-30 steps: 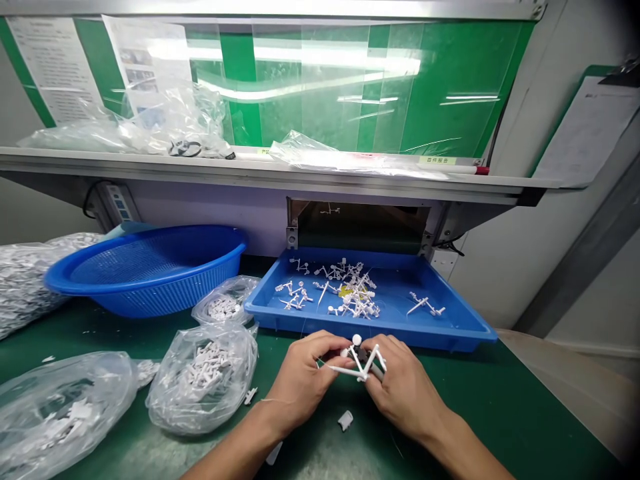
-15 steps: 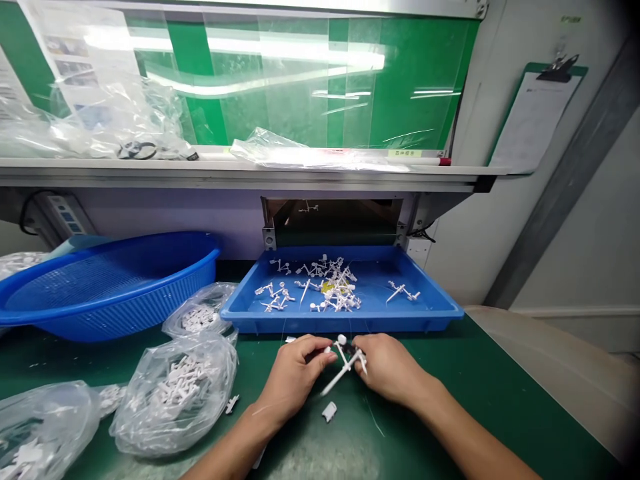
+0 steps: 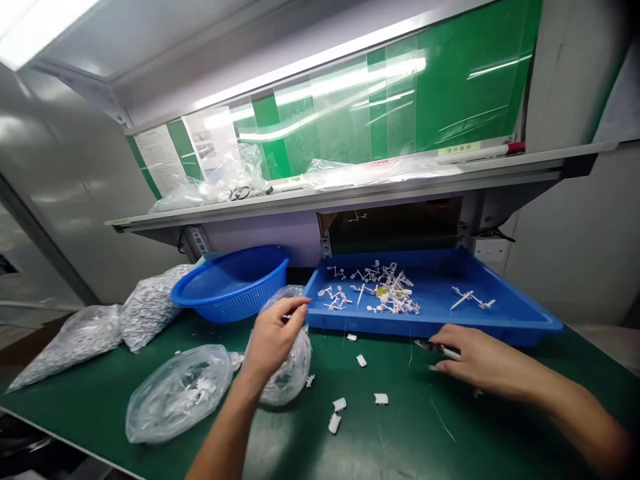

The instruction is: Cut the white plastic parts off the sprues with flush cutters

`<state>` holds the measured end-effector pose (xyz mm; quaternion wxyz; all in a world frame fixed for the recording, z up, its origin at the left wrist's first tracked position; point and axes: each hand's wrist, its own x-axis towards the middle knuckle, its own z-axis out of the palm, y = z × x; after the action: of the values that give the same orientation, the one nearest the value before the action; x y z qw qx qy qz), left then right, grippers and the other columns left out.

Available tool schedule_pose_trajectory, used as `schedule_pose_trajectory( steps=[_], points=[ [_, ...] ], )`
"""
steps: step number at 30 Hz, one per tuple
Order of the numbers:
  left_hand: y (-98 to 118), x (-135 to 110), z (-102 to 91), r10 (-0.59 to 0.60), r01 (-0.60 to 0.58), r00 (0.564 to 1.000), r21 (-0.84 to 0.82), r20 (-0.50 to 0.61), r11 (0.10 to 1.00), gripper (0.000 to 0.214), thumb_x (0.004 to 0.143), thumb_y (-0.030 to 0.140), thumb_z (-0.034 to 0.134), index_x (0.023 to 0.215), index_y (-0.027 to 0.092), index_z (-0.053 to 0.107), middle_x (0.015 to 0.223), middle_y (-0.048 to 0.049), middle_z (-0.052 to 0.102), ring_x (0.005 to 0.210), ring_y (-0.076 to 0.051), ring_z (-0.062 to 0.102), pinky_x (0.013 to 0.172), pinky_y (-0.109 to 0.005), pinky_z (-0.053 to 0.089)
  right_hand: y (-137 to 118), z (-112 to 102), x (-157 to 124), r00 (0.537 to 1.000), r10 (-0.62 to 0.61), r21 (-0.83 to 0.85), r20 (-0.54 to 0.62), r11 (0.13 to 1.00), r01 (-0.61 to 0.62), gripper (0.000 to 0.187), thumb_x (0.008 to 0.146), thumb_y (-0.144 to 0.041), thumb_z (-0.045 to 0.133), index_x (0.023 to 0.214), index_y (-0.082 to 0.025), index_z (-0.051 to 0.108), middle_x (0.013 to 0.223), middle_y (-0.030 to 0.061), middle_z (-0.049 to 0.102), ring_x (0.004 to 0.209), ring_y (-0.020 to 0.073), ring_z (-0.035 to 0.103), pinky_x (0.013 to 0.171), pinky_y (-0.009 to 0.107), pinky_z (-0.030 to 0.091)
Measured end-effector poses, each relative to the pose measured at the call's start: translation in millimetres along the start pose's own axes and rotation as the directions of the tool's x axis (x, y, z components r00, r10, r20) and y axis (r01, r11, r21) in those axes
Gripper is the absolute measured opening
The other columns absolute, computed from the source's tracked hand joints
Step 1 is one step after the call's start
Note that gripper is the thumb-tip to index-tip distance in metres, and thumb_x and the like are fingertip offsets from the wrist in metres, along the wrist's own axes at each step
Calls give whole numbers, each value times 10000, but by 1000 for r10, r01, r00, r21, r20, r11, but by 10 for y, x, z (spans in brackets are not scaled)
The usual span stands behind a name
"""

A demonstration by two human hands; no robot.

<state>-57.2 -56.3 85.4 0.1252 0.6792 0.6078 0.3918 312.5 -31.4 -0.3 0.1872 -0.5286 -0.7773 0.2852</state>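
Observation:
My left hand [image 3: 274, 335] hovers over a clear plastic bag of small white parts [image 3: 293, 363], its fingers pinched together near the bag's mouth; what they hold is too small to make out. My right hand [image 3: 470, 363] rests on the green table [image 3: 425, 433] in front of the blue tray [image 3: 500, 327], closed on a small dark cutting tool [image 3: 433, 347] that pokes out to the left. Several white plastic sprue pieces [image 3: 385, 293] lie in the tray. A few loose white parts [image 3: 340, 405] lie on the table between my hands.
A blue mesh basket [image 3: 233, 283] stands left of the tray. More bags of white parts [image 3: 175, 393] lie at the left, with a large one [image 3: 150, 307] beyond. A shelf [image 3: 350, 193] with plastic bags runs overhead; a dark chute opening [image 3: 395, 227] sits behind the tray.
My hands have separated: the left moved left to the bag, the right moved right with the tool. The white sprue held between them is gone. More loose parts lie on the table. The view swung left.

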Motion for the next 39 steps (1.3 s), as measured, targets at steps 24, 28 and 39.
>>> schedule_pose_trajectory(
  steps=[24, 28, 39],
  points=[
    [539, -119, 1589, 77, 700, 574, -538, 815, 470, 413, 712, 323, 822, 945, 137, 535, 775, -28, 617, 638, -104, 567, 549, -205, 503, -340, 212, 118, 978, -167, 920, -126, 350, 178, 136, 613, -152, 559, 745, -179, 549, 722, -3, 563, 614, 121, 487, 600, 252, 411],
    [466, -214, 1744, 13, 679, 664, -610, 748, 408, 445, 704, 327, 834, 942, 152, 501, 711, 22, 565, 615, -84, 528, 595, -220, 508, -323, 263, 178, 975, -100, 823, -196, 524, 219, 147, 649, -128, 541, 783, -180, 573, 849, 16, 621, 757, 155, 576, 743, 293, 480],
    [316, -145, 1567, 3, 439, 819, -631, 573, 640, 365, 761, 428, 755, 936, 137, 622, 768, -5, 598, 631, -99, 513, 546, -196, 440, -420, 158, 110, 959, -84, 345, -271, 921, 179, 153, 841, -312, 580, 883, -182, 649, 829, -1, 641, 766, 146, 565, 712, 267, 427]
  ],
)
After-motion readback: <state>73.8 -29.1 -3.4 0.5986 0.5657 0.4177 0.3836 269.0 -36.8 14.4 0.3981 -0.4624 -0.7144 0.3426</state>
